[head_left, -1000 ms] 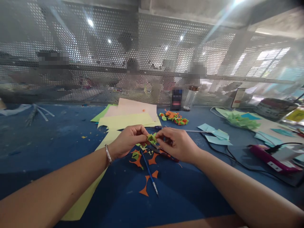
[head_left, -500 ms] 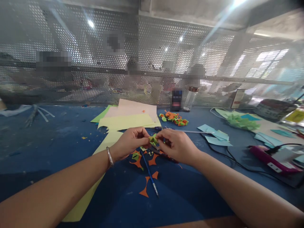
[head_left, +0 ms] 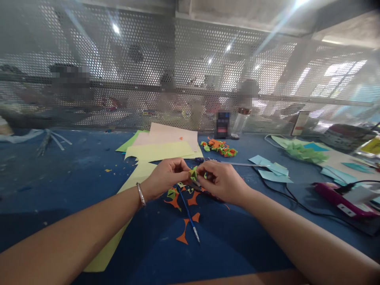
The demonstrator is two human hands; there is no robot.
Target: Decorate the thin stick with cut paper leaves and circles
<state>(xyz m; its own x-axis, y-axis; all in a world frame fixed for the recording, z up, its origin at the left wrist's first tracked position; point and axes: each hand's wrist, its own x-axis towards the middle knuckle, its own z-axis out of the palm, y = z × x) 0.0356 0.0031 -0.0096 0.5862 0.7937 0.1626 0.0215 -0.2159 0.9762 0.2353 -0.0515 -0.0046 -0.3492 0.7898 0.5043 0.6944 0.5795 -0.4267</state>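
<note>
Between my fingertips is a small green folded paper piece (head_left: 194, 173), pinched from both sides above the blue table. My left hand (head_left: 168, 177) grips its left edge with thumb and forefinger closed. From the other side my right hand (head_left: 223, 180) pinches it, and its fingers cover part of the paper. A blue pen-like tool with a pale tip (head_left: 190, 217) lies on the table just below. Orange paper scraps (head_left: 194, 198) and a green scrap (head_left: 171, 193) lie around it. Something dark under my right hand is mostly hidden.
Yellow and pink paper sheets (head_left: 175, 134) lie at the back, near a pile of orange and green paper pieces (head_left: 219, 146). Light blue papers (head_left: 271, 169), a black cable and a magenta power strip (head_left: 346, 202) are on the right. A glass bottle (head_left: 240, 123) stands by the perforated screen (head_left: 204, 51).
The green paper piece has turned slightly between my fingers and shows a narrower side. Both hands keep their hold, and the whole view has shifted a little.
</note>
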